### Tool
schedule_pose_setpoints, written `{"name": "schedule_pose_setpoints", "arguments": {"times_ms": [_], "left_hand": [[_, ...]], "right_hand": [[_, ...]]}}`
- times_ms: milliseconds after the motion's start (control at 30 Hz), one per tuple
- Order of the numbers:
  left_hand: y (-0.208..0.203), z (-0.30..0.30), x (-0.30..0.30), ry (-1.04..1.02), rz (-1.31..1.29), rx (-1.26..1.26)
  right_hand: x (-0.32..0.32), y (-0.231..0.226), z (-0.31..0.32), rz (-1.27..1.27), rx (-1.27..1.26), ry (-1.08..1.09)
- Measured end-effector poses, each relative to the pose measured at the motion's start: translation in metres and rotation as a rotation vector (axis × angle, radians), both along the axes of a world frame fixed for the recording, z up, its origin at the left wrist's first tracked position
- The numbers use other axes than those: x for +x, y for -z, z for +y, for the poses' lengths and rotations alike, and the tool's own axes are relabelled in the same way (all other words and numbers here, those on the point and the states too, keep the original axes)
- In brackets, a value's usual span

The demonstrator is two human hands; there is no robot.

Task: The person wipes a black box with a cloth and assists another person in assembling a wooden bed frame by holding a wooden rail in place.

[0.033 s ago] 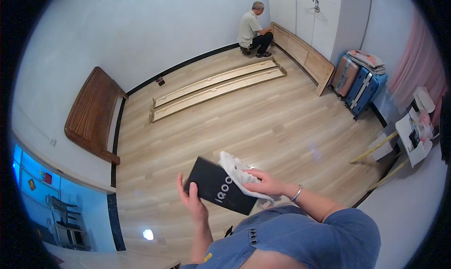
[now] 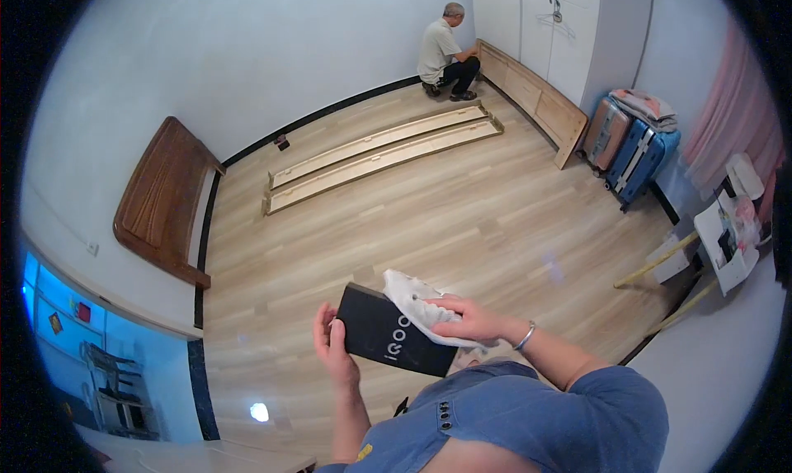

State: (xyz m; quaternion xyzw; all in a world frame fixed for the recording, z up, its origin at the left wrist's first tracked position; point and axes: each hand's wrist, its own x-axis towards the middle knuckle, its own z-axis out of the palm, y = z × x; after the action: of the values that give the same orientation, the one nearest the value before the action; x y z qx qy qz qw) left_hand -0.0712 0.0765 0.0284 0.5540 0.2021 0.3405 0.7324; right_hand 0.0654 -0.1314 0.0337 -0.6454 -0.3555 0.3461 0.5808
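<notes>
Black box [image 2: 363,328], lower centre of the frame: one line of large pale lettering on the dark face, running at a steep slant; its upper end meets the edge of the white cloth [image 2: 412,298].
Orange-yellow diamond sign [image 2: 55,324], lower left of the frame: any characters too small to read.
Red panel [image 2: 83,312], just right of that sign: markings illegible.
Blue garment [image 2: 528,428], bottom of the frame: small yellow mark; whether lettering, cannot be determined.
</notes>
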Motion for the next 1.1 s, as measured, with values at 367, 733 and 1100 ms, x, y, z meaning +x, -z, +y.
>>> {"name": "schedule_pose_setpoints", "arguments": {"times_ms": [367, 733, 1100], "left_hand": [[-0.004, -0.018, -0.004, 0.283, 0.236, -0.191], [0.0, -0.029, -0.018, 0.13, 0.169, -0.107], [-0.009, -0.039, -0.019, 0.353, -0.054, -0.417]], "right_hand": [[0.035, -0.02, -0.009, -0.104, -0.157, -0.19], [0.015, 0.029, 0.016, 0.17, 0.07, 0.307], [0.03, -0.005, 0.004, 0.207, -0.074, 0.186]]}}
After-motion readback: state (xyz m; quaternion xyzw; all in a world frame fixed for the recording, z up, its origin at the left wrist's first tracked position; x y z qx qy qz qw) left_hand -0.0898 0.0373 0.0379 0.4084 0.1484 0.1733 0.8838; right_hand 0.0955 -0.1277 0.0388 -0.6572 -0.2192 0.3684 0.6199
